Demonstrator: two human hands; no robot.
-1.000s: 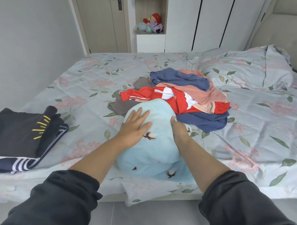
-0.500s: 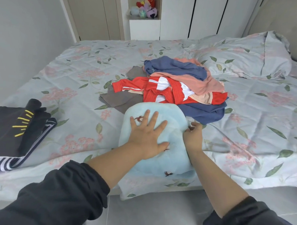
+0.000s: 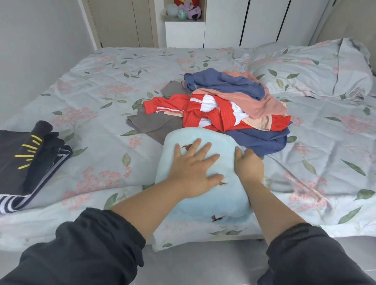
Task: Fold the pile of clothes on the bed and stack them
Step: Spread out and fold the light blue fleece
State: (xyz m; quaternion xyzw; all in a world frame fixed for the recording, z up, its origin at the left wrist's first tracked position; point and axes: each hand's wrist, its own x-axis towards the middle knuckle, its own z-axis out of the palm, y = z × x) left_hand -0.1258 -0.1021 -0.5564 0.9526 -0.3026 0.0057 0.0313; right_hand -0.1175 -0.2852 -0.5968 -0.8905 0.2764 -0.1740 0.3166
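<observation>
A folded light blue fleece garment (image 3: 217, 141) with small dark red marks lies at the near edge of the bed (image 3: 102, 104). My left hand (image 3: 194, 166) presses flat on top of it, fingers spread. My right hand (image 3: 248, 164) rests against its right edge, thumb on top; the other fingers curl down the side, out of sight. Behind it lies the unfolded pile (image 3: 227, 105): a red and white jacket, blue, pink and grey pieces. At the left sits a stack of folded dark clothes (image 3: 18, 163) with yellow marks and white stripes.
A floral pillow (image 3: 315, 66) lies at the back right of the bed. White wardrobe doors (image 3: 263, 18) and a niche with plush toys (image 3: 186, 6) stand behind. Grey floor tiles (image 3: 198, 270) show below the bed edge.
My left hand slid from the garment's far left down to its middle. My right hand moved along the right edge. The camera view shifted slightly.
</observation>
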